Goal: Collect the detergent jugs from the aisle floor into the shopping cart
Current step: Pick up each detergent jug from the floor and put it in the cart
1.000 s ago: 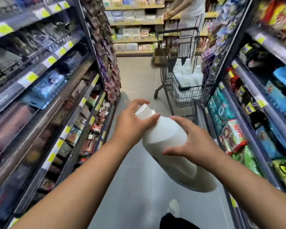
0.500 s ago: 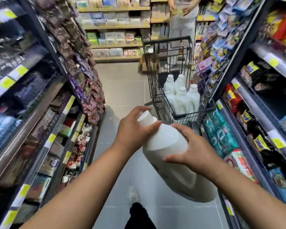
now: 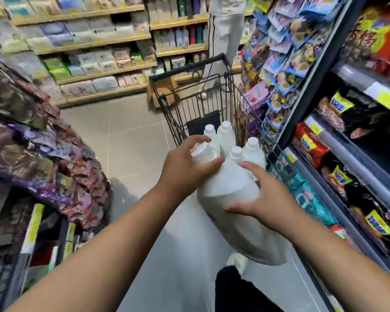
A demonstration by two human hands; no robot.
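Carrying the white detergent jug [image 3: 231, 188] tilted, cap toward eleven o'clock, I split what looks like a heavy load between both hands. My left hand [image 3: 185, 170] wraps the neck and my right hand [image 3: 265, 199] curls around its flank at three o'clock. The shopping cart [image 3: 189, 66] waits at twelve, with four jugs [image 3: 226, 137] upright inside.

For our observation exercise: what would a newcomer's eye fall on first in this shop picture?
The big white detergent jug held at centre, the left hand round its neck and the right hand on its side. Just beyond stands the black wire shopping cart with four white jugs upright inside.
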